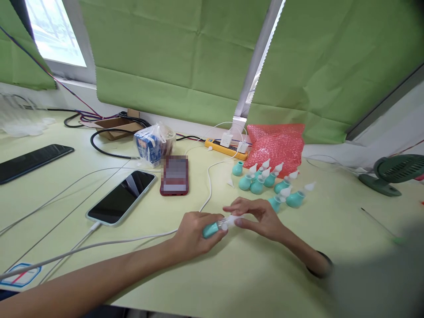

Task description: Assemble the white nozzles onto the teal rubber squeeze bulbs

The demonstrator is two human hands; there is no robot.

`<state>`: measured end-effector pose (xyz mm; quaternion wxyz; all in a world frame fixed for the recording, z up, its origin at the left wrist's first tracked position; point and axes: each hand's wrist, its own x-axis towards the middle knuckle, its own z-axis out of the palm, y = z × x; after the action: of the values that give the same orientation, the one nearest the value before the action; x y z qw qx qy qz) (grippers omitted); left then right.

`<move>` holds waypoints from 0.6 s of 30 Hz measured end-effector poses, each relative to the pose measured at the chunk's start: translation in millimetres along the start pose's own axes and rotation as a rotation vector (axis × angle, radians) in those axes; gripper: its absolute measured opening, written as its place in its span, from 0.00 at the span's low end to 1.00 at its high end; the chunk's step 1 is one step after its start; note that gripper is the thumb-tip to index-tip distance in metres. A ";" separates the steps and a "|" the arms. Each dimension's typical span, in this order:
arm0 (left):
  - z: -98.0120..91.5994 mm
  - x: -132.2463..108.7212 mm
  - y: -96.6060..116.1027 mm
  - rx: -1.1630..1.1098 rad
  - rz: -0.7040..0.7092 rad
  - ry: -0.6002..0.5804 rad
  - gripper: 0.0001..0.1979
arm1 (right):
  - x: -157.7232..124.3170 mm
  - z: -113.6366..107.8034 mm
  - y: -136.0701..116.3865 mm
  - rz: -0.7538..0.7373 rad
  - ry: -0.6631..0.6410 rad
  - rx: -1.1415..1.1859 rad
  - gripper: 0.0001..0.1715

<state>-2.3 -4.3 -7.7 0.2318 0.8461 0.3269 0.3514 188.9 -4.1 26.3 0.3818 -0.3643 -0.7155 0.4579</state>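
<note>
My left hand [192, 233] is closed round a small teal rubber bulb [210, 229] just above the pale green table [232, 274]. My right hand [258, 217] pinches the clear tip [231, 221] fitted on that bulb, its other fingers stretched out. Both hands meet at the middle of the table. Right behind my right hand stand several more teal bulbs with white tips [265, 182], some upright and some lying over. One loose white tip [230, 182] lies to their left.
A red bubble-wrap bag [276, 143] lies behind the bulbs. Two phones [122, 196] [174, 175] rest to the left, one on a white cable [99, 244]. A yellow power strip [225, 148], a bagged blue carton [150, 145], a dark tablet [31, 161] and a green fan [394, 173] line the edges.
</note>
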 end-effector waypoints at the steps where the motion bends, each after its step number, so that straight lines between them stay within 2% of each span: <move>1: 1.1 -0.8 -1.3 0.043 0.037 0.016 0.11 | 0.8 -4.2 -2.9 0.014 -0.020 -0.082 0.05; 4: 3.1 -2.4 -4.0 0.160 0.117 0.015 0.11 | 2.1 -11.8 -7.6 0.109 -0.097 -0.191 0.08; 9: 3.3 -3.4 -3.9 0.256 0.190 -0.039 0.11 | 3.5 -13.8 -3.0 0.230 -0.226 -0.062 0.08; 18: 3.2 -3.5 -4.3 0.351 0.326 0.059 0.11 | -2.9 -4.0 13.1 0.276 -0.148 0.244 0.06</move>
<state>-3.5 -4.4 -14.1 0.0118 0.9045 0.2485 0.3465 196.0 -0.9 14.7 0.3030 -0.3756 -0.6240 0.6146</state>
